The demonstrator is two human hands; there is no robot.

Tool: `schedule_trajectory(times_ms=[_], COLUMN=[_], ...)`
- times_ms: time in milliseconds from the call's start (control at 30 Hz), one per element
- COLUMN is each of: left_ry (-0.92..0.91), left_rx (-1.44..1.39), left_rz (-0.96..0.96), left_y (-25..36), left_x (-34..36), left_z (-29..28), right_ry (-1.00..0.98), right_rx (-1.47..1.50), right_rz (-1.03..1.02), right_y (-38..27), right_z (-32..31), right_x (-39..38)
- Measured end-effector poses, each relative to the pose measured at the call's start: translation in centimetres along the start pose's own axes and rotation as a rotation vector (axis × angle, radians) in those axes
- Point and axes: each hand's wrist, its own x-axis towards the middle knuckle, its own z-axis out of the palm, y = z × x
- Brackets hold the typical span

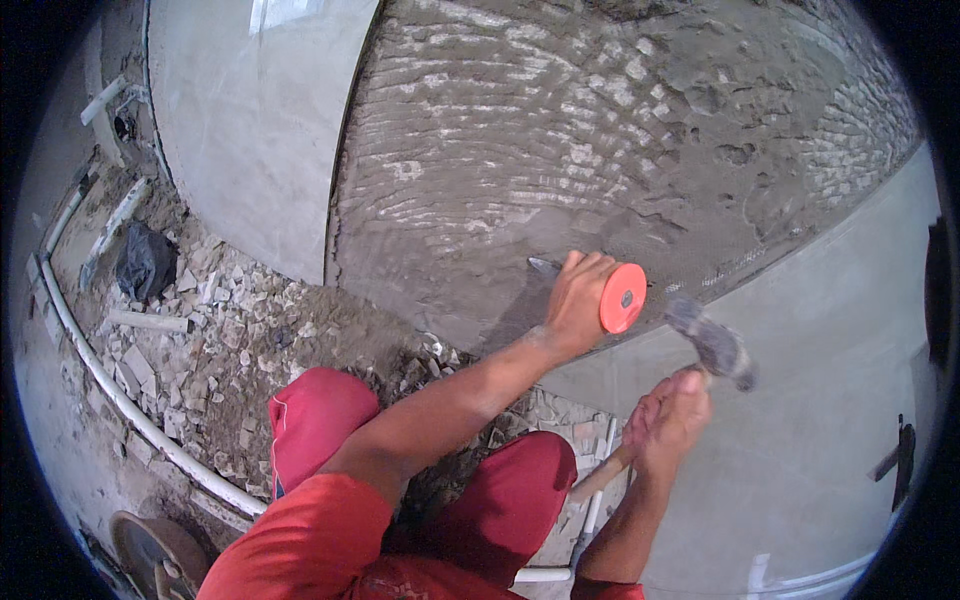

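My left hand [575,308] is closed around a chisel, whose round orange hand guard [623,298] faces up towards the right. The chisel's metal tip [543,265] shows beyond my fingers, over the grey mortar [480,170]; its shaft is hidden in my fist. In my right hand [668,420] is a hammer, gripped by its wooden handle [603,472]. Slightly blurred, the hammer head [712,343] hangs just right of the orange guard, apart from it. The mortar surface is rough and ridged, with pale streaks.
Large smooth grey tiles border the mortar, one at the upper left [250,130] and one at the right [800,310]. Broken rubble [220,300] lies left of my knees, with a black plastic bag [146,262]. A white pipe [140,420] curves past it. A round bucket [150,540] stands lower left.
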Motion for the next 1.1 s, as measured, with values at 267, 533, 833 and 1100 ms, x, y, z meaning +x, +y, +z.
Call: schedule_trajectory(times_ms=[267, 533, 833, 1100], left_ry=[0.017, 0.016, 0.062, 0.058], left_rx=[-0.033, -0.037, -0.123, -0.116], left_rz=[-0.058, -0.031, 0.084, 0.183], left_y=[0.2, 0.2, 2.5, 2.2], left_x=[-0.1, 0.2, 1.8, 1.2], left_z=[-0.9, -0.7, -0.8, -0.3], right_ry=[0.181, 0.085, 0.092, 0.086], right_rx=[0.081, 0.112, 0.317, 0.093], right_rz=[-0.3, -0.184, -0.095, -0.49], right_y=[3.5, 9.3, 4.6, 1.2], right_z=[0.7, -0.3, -2.8, -3.9], right_x=[-4.5, -6.8, -6.3, -7.0])
